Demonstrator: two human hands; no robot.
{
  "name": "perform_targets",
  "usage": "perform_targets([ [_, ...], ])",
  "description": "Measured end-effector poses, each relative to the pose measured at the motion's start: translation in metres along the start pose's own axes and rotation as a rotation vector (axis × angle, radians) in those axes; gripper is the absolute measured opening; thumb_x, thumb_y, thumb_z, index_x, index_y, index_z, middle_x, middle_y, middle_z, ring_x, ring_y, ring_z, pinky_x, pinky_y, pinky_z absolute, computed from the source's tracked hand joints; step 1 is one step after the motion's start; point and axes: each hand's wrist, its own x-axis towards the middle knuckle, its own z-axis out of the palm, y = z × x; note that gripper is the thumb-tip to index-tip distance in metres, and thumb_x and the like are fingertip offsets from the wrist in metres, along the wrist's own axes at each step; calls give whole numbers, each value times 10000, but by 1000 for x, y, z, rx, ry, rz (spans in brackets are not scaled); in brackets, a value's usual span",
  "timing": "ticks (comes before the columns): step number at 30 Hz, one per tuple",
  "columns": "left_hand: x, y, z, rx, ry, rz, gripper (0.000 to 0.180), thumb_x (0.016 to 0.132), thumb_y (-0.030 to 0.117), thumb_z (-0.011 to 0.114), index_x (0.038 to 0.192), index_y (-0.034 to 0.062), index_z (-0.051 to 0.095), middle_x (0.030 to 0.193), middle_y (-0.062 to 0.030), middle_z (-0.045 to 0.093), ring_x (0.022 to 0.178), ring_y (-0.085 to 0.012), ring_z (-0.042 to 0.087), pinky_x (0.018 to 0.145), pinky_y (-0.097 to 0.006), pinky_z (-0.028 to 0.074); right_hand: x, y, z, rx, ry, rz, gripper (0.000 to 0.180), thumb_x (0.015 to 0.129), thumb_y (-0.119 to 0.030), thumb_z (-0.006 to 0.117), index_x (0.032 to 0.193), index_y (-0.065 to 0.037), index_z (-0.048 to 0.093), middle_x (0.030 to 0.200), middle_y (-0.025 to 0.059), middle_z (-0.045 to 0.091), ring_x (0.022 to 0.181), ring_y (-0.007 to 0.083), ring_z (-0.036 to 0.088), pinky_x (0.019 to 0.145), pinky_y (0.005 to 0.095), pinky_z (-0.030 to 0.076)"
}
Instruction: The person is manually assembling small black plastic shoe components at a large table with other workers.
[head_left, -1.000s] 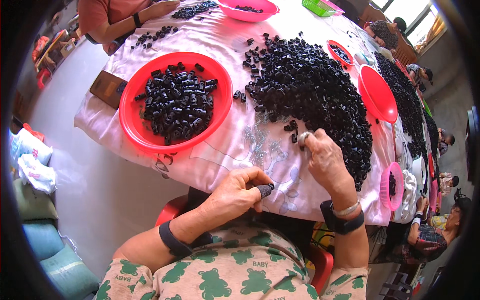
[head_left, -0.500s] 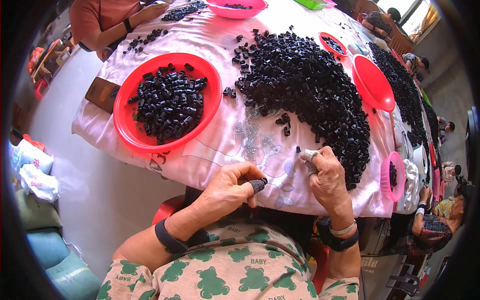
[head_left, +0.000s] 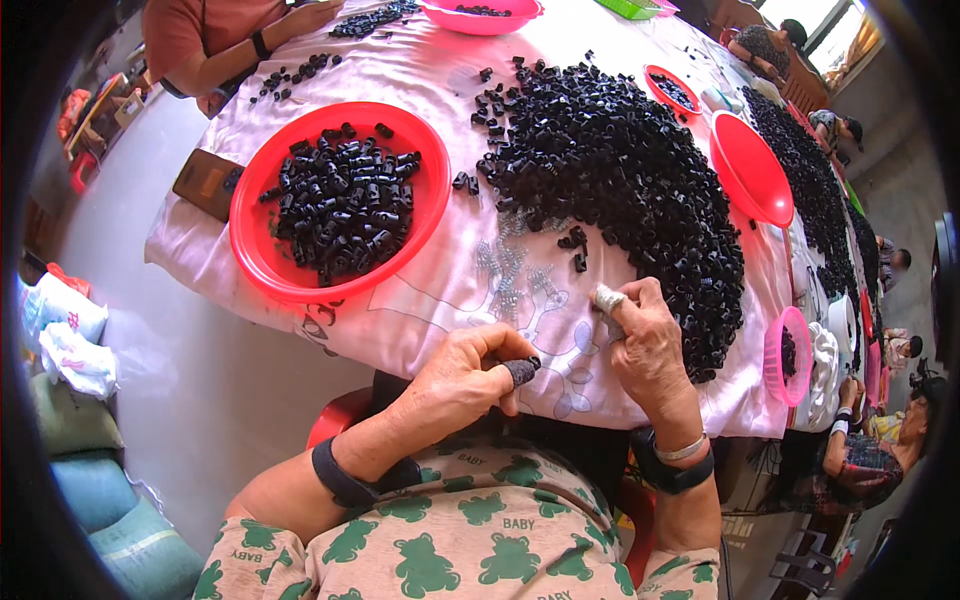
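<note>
My left hand is closed above the table's near edge, pinching a small black plastic piece between the thumb, wrapped in dark tape, and the index finger. To its right my right hand is bent over the cloth, fingers curled and one fingertip wrapped in pale tape; what it grips, if anything, is hidden. Small metal springs lie loose beyond both hands. A big heap of small black plastic pieces spreads behind my right hand. Several black cylindrical pieces fill a red bowl at left.
A phone lies beside the bowl on the pale cloth. At right stand an empty red bowl and a pink basket. Across the table is a person's arm; other people sit along the right side.
My right hand has shifted slightly up and left, toward the springs. The black piece seen earlier at its fingertips no longer shows. My left hand keeps its pinch, nearly still.
</note>
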Motion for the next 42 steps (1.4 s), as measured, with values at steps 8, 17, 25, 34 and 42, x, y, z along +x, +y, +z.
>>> perform_targets([
  [8, 0, 1, 2, -1, -3, 17, 186, 927, 128, 590, 1061, 5, 631, 764, 10, 610, 636, -41, 604, 526, -176, 421, -34, -2, -7, 87, 57, 122, 447, 689, 107, 507, 1096, -4, 654, 956, 160, 548, 844, 312, 590, 731, 365, 494],
  [17, 0, 0, 1, -6, 4, 10, 183, 916, 115, 593, 1063, 14, 637, 746, 15, 612, 621, -37, 597, 515, -174, 412, -33, -5, -9, 107, 33, 102, 392, 747, 104, 529, 1099, -7, 662, 928, 167, 573, 801, 314, 607, 707, 346, 487],
  [25, 0, -1, 0, -18, 11, -9, 182, 917, 121, 595, 1059, 15, 638, 746, 13, 614, 622, -35, 595, 516, -173, 409, -26, -10, -5, 5, -4, 19, 368, 772, 80, 568, 1114, -22, 654, 932, 174, 581, 806, 341, 620, 697, 378, 504],
  [34, 1, -1, 2, -38, 7, 16, 180, 922, 121, 598, 1054, 6, 637, 753, 9, 613, 622, -41, 595, 517, -178, 418, -35, -4, -5, 211, 167, 133, 344, 764, 111, 561, 1079, 17, 663, 867, 139, 611, 722, 223, 617, 657, 296, 472],
  [42, 2, -5, 0, -22, 2, 28, 180, 923, 112, 582, 1061, 7, 633, 753, 8, 612, 624, -43, 600, 518, -179, 421, -29, -13, 3, 124, 75, 68, 354, 706, 78, 575, 1032, -22, 672, 912, 154, 574, 803, 314, 616, 713, 376, 510],
])
